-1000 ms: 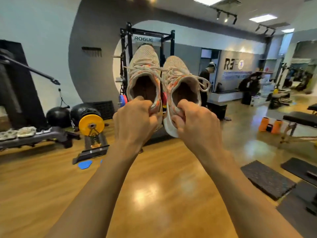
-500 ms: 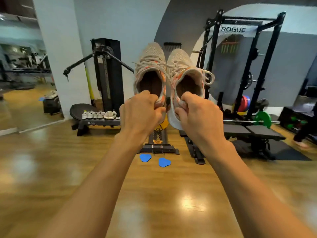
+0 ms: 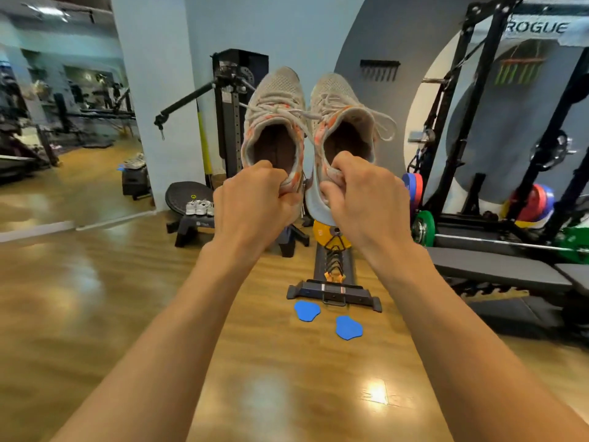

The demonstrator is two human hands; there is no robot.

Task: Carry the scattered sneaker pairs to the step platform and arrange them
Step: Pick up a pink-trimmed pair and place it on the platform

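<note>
- The left hand [image 3: 255, 202] is raised ahead of the camera. Its fingers are curled tight round the heel collar of a beige knit sneaker with orange patches and pale laces [image 3: 274, 122].
- The right hand [image 3: 363, 202] is at the same level. Its fingers are curled over and pinching the heel rim of the matching beige sneaker [image 3: 345, 122].
- Both sneakers are held in the air side by side, openings toward the camera and toes pointing up and away. Their laces cross in the gap between them, and one loop hangs off the outer side of the right-hand shoe. Whether the shoe bodies touch cannot be told.
- A black step platform [image 3: 194, 223] stands on the glossy wooden floor [image 3: 95, 314] at the foot of a pale pillar, beyond the left hand and well apart from the held pair.
- A row of white sneakers [image 3: 199, 207] stands on top of the platform. Its right end is hidden behind the left hand.
- A black round balance dome [image 3: 188, 194] sits just behind the platform.
- A black cable machine column [image 3: 236, 106] rises behind the held shoes.
- A yellow weight plate [image 3: 330, 234] sits below the right hand, on a black floor stand [image 3: 333, 293].
- Two flat blue floor pads [image 3: 307, 311] lie just in front of that stand.
- A black steel rack labelled ROGUE [image 3: 478, 90] stands at the right, with a green weight plate [image 3: 422, 228] and a dark padded bench [image 3: 494, 269] near its base.
</note>
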